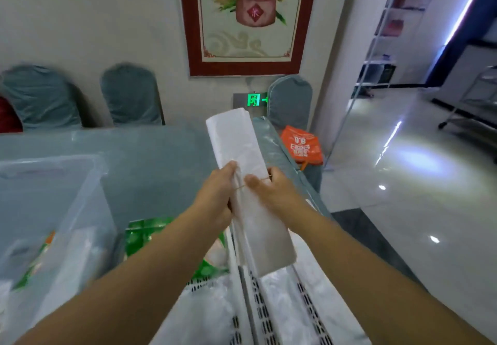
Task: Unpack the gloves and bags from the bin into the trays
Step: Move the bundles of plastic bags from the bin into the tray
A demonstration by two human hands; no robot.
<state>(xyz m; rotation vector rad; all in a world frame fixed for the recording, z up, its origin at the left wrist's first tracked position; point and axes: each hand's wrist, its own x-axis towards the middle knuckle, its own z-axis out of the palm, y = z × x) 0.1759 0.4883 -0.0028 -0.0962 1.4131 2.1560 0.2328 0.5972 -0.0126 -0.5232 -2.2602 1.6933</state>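
Both hands hold the long white bundle of bags [242, 172] up over the trays [271, 307] by the tabletop's right edge, the left hand [215, 196] gripping it and the right hand [271, 188] pinching its rubber band [254, 183], which could snap or let the bags spill.

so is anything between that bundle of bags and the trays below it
Nothing visible blocks it. Both hands, left hand and right hand, hold the white bag bundle in the air right above the white slotted trays, which already hold white bags.
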